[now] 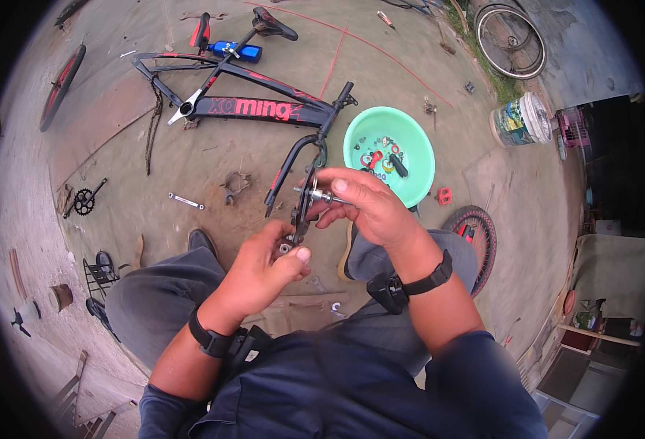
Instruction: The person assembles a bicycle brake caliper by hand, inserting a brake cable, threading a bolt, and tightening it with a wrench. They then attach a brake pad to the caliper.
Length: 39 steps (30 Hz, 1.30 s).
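At the centre of the frame, the left hand (262, 267) grips the lower end of a dark metal part (302, 214), thumb on the near side, while the right hand (376, 207) has its fingers curled round the silver rod (324, 196) that sticks out of the part's upper end. Just above the hands, a black bike frame (264, 110) with red markings lies on the floor (223, 157), its fork reaching down to just beside them. Right of the fork, a light green basin (423, 155) holds small loose pieces. A red pedal (444, 196) lies near the basin's lower right, and a wrench (185, 200) left of centre. A crank (84, 201) lies at the far left, a bucket (512, 123) stands at the upper right, and a wheel (511, 42) lies above it.
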Tool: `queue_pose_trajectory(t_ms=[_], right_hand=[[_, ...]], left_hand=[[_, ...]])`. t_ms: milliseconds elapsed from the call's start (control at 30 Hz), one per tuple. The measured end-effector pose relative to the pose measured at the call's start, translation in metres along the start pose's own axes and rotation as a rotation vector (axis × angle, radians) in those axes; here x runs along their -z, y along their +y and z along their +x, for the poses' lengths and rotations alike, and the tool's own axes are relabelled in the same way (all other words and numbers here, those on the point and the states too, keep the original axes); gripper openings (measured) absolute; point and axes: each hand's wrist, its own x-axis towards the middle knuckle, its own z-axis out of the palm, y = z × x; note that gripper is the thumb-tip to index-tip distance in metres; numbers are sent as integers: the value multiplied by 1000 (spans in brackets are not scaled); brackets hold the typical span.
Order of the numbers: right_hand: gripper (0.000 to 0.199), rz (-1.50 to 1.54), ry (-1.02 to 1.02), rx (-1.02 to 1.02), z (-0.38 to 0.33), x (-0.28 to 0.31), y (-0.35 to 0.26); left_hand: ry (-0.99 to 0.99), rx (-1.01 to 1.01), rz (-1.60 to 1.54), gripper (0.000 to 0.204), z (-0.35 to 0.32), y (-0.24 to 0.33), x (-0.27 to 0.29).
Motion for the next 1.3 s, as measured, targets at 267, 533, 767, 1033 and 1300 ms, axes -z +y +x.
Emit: queue_pose_trajectory(t_ms=[267, 533, 767, 1033, 1300], right_hand=[[56, -48, -127, 40, -2, 8, 1], [53, -10, -133, 55, -1, 8, 3], [46, 32, -102, 37, -1, 6, 7], [43, 32, -88, 50, 0, 5, 9], [44, 6, -60, 42, 1, 5, 9]], left_hand=[[-61, -26, -178, 62, -2, 1, 3], [-14, -19, -111, 51, -4, 6, 1], [-3, -36, -74, 40, -3, 5, -4], [0, -38, -115, 35, -3, 3, -6], [-14, -29, -125, 38, -4, 5, -7]])
